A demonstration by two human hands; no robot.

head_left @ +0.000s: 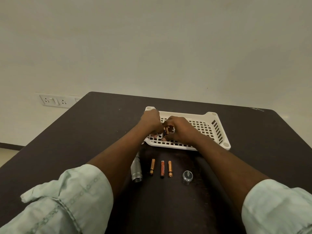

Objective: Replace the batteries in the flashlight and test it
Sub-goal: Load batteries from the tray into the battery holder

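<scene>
Over the perforated white plastic tray (217, 132), both hands (168, 126) pinch cylindrical batteries (166, 130).

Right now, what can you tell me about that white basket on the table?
The white basket is a shallow, rectangular tray that looks like plastic, with a grid of square holes in its floor and slots in its sloping walls. Its corners are rounded with small round sockets. It sits flat on the dark table, beyond a row of three batteries. Both hands work over its near left part: the right hand pinches batteries, while the left hand hides the far left corner.
</scene>
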